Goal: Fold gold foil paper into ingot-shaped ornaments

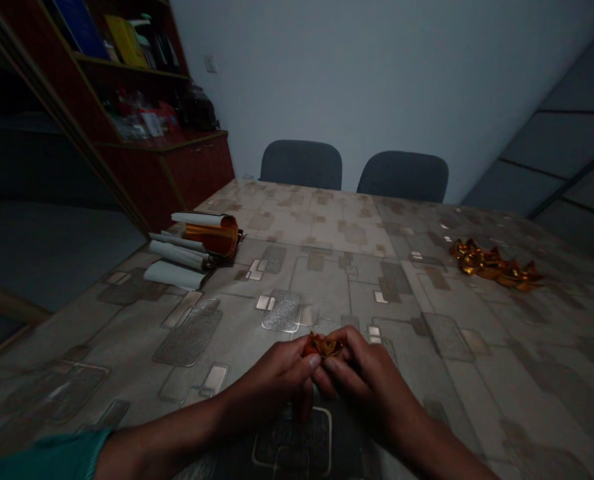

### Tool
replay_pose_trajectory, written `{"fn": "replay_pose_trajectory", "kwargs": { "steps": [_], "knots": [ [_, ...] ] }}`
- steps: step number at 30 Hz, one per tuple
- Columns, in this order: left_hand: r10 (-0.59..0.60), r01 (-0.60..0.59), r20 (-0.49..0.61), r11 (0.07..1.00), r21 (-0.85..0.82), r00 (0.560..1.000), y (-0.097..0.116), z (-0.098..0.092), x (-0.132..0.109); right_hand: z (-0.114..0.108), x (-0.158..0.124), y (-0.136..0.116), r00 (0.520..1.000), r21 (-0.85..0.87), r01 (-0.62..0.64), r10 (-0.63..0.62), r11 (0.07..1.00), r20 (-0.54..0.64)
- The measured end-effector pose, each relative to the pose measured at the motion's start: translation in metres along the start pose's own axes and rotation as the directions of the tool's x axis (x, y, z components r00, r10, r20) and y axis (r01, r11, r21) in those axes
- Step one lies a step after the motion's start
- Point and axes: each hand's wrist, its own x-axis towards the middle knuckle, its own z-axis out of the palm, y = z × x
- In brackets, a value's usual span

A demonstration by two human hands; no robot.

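Between both hands, just above the near part of the table, is a small folded piece of gold foil paper [327, 346]. The fingers and thumb of my left hand [291, 370] are closed on its left side. On its right side my right hand [361, 370] pinches it, fingers curled. The fingers hide much of its lower part. On the right of the table lies a row of folded gold foil pieces [494, 265]. A stack of curled foil sheets [211, 237], pale on one face and gold on the other, rests at the left edge.
A patterned cloth covers the table [327, 280]. Two grey chairs, a left one [301, 163] and a right one [404, 175], stand at its far side before a wall. A reddish-brown cabinet [197, 163] with loaded shelves is at the back left.
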Motion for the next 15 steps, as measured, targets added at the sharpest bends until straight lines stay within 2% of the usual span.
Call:
{"fn": "replay_pose_trajectory", "kwargs": {
  "steps": [4, 6, 10, 15],
  "knots": [
    [0.000, 0.001, -0.017, 0.995, 0.102, 1.000, 0.004, -0.001, 0.000, -0.001, 0.000, -0.001, 0.999, 0.024, 0.033, -0.033, 0.999, -0.034],
    [0.068, -0.048, -0.076, 0.970, 0.240, 0.995, 0.008, -0.004, -0.001, -0.004, 0.000, -0.002, 0.996, -0.008, 0.051, -0.051, 0.999, -0.079],
    [0.233, -0.094, -0.188, 0.831, 0.548, 0.954, 0.011, -0.011, -0.003, -0.008, 0.000, -0.004, 0.982, -0.149, 0.078, -0.101, 0.986, -0.159],
    [0.340, -0.148, -0.136, 0.687, 0.711, 0.931, 0.005, -0.015, 0.000, -0.006, 0.000, -0.002, 0.959, -0.256, 0.131, -0.188, 0.958, -0.213]
  ]
}}
